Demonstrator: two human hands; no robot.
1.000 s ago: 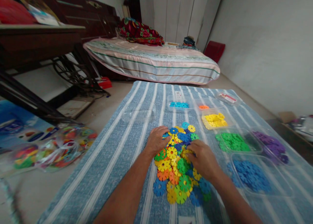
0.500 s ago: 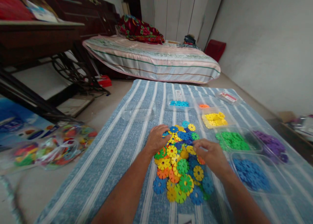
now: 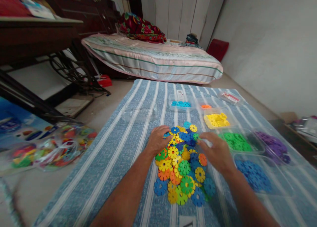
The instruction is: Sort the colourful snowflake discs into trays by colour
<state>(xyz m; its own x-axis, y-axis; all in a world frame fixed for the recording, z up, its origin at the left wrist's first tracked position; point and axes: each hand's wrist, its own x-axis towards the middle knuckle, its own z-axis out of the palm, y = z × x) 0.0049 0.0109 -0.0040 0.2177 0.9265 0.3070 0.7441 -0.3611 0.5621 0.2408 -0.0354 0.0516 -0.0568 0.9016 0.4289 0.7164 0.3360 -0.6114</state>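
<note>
A mixed pile of notched plastic discs [image 3: 184, 167] in yellow, green, orange and blue lies on the striped cloth. My left hand [image 3: 158, 140] rests against the pile's upper left edge, fingers spread over some discs and partly hidden. At the upper right side, my right hand [image 3: 214, 151] has its thumb and forefinger at the edge of a green disc [image 3: 195, 136], which they appear to pinch. Just below these fingers lies an orange disc [image 3: 202, 159].
Clear tubs to the right hold sorted discs: yellow [image 3: 218, 120], green [image 3: 237, 141], purple [image 3: 272, 144] and blue [image 3: 252, 174]. Farther back are light blue discs [image 3: 180, 104] and orange ones [image 3: 206, 106]. A clear container [image 3: 140, 114] stands at the left.
My right hand has moved up from the yellow and orange discs to the green disc. My left hand stays nearly where it was on the pile.
</note>
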